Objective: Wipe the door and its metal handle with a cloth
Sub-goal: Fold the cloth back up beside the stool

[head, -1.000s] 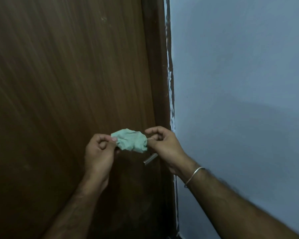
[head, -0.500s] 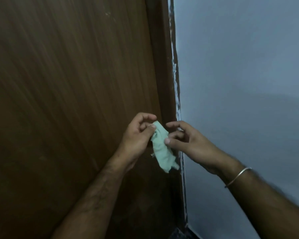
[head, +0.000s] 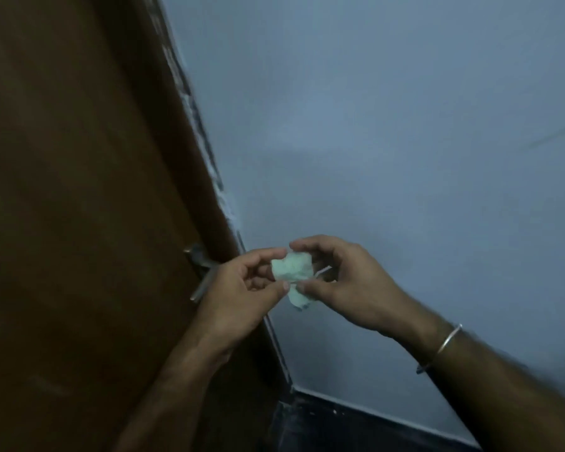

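A dark brown wooden door (head: 79,190) fills the left side of the view. Its metal lever handle (head: 200,265) sticks out near the door's right edge, partly hidden behind my left hand. A small pale green cloth (head: 292,272) is bunched up between both hands, off the door and in front of the wall. My left hand (head: 242,295) pinches the cloth's left side with thumb and fingers. My right hand (head: 343,282) grips its right side, fingers curled over the top. The cloth touches neither the door nor the handle.
A pale blue wall (head: 405,141) takes up the right side. The door frame (head: 209,177) runs diagonally between door and wall, with rough white paint along it. A dark skirting strip (head: 372,419) lies at the bottom. A metal bangle (head: 444,345) circles my right wrist.
The view has swung right and tilted, so the door now leans left. Both hands moved away from the handle with the cloth, which hung long before and is now bunched between them.
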